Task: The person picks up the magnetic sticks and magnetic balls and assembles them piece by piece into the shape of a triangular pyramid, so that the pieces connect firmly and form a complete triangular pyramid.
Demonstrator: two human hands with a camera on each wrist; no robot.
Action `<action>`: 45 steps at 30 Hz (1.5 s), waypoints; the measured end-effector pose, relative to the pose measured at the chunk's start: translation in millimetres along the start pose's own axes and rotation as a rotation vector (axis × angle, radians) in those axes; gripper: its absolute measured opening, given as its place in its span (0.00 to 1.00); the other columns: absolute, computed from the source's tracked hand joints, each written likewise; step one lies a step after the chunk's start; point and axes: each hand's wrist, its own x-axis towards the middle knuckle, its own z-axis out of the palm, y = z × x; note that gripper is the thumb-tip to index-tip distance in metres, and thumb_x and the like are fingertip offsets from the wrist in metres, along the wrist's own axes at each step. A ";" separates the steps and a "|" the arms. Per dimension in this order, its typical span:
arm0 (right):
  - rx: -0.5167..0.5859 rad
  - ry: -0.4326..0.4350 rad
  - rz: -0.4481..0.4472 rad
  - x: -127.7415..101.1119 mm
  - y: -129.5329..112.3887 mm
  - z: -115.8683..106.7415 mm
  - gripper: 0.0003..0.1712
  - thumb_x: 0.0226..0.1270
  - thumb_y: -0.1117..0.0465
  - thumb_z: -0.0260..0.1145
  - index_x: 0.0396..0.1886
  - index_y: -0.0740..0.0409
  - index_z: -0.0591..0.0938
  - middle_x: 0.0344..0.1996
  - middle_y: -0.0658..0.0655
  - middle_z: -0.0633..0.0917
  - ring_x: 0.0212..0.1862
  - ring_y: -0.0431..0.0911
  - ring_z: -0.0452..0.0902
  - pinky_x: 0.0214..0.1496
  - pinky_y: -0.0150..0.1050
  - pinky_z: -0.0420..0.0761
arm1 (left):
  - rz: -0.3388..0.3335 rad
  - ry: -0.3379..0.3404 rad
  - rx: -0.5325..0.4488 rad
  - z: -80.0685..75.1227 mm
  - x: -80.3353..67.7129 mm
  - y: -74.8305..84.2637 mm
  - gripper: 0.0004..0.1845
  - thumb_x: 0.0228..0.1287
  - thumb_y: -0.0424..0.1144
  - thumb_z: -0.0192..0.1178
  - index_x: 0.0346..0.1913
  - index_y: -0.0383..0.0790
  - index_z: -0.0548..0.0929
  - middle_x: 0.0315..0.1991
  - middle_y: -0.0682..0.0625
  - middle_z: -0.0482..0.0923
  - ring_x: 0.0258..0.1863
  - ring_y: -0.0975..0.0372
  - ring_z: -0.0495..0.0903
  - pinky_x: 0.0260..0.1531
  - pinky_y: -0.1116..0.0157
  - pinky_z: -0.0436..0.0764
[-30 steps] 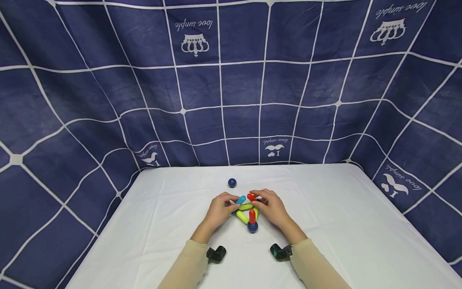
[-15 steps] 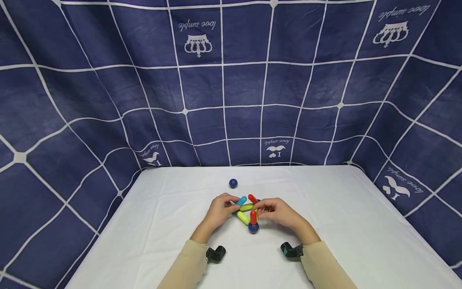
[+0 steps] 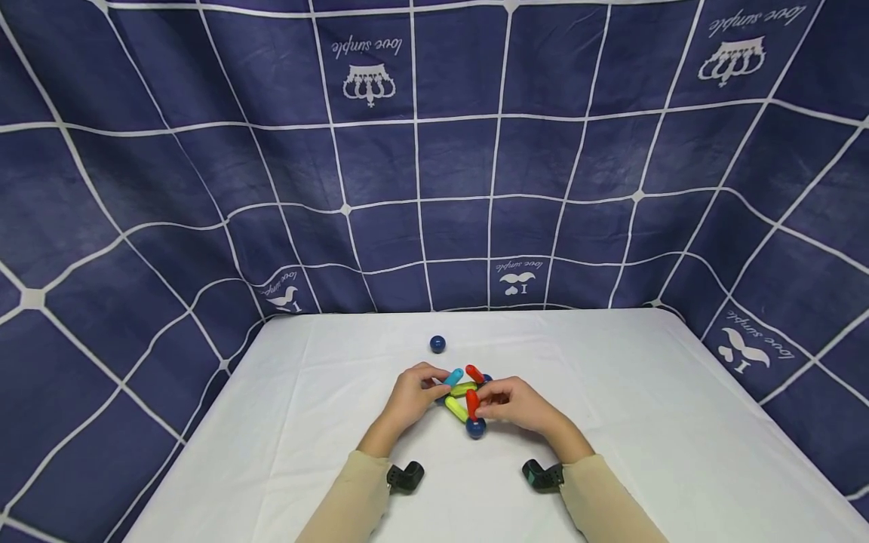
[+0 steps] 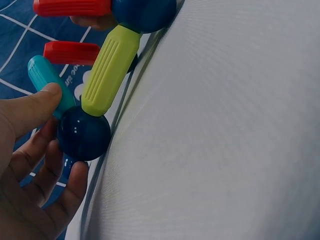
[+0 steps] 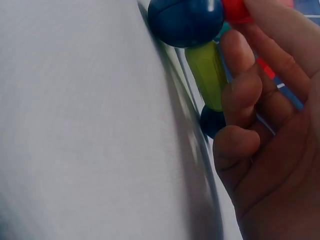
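Both hands sit mid-worktop (image 3: pixel 611 377), well clear of every edge: left hand (image 3: pixel 409 396) pinches the teal rod (image 3: pixel 452 376), right hand (image 3: pixel 519 403) pinches the upright red rod (image 3: pixel 472 404) above its blue ball (image 3: pixel 475 428), spare ball (image 3: pixel 437 345) lies behind

Head view: high, looking forward and down across the white table (image 3: pixel 611 422) to the blue backdrop (image 3: pixel 434 151); both hands seen from a distance.
Left wrist view: very near, low beside the table (image 4: pixel 225 125), facing the rod-and-ball toy (image 4: pixel 107 70).
Right wrist view: very near, likewise low, facing the same toy (image 5: pixel 186 20) from the opposite side.
Shared by all three: toy and table.
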 end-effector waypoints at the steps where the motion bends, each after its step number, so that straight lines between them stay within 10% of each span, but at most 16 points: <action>1: 0.001 0.005 0.007 0.1 -0.1 0.5 0.09 0.63 0.57 0.73 0.40 0.53 0.88 0.32 0.49 0.86 0.30 0.37 0.73 0.32 0.30 0.74 | -0.001 -0.001 -0.002 -0.1 -0.1 0.2 0.10 0.61 0.37 0.71 0.46 0.46 0.90 0.39 0.53 0.84 0.37 0.64 0.77 0.38 0.70 0.76; 20: 0.007 0.068 0.062 0.7 4.2 5.6 0.08 0.64 0.57 0.71 0.40 0.54 0.87 0.29 0.51 0.83 0.31 0.38 0.74 0.34 0.30 0.74 | 0.001 -0.017 0.001 -0.4 -2.5 2.7 0.10 0.60 0.37 0.71 0.44 0.47 0.90 0.39 0.53 0.84 0.36 0.64 0.76 0.37 0.71 0.75; 30: -0.099 0.444 0.051 10.1 1.2 2.9 0.16 0.63 0.56 0.73 0.50 0.46 0.84 0.38 0.54 0.79 0.28 0.41 0.69 0.28 0.29 0.71 | -0.008 -0.022 -0.012 0.9 -2.2 3.0 0.09 0.60 0.38 0.71 0.45 0.46 0.90 0.39 0.53 0.84 0.37 0.63 0.76 0.38 0.70 0.75; 45: -0.194 0.431 0.040 16.5 8.9 10.0 0.11 0.65 0.60 0.72 0.46 0.44 0.87 0.40 0.47 0.83 0.34 0.42 0.72 0.37 0.31 0.74 | -0.013 -0.021 -0.026 0.8 -2.4 2.6 0.09 0.60 0.37 0.71 0.44 0.46 0.90 0.38 0.53 0.83 0.36 0.63 0.76 0.37 0.70 0.75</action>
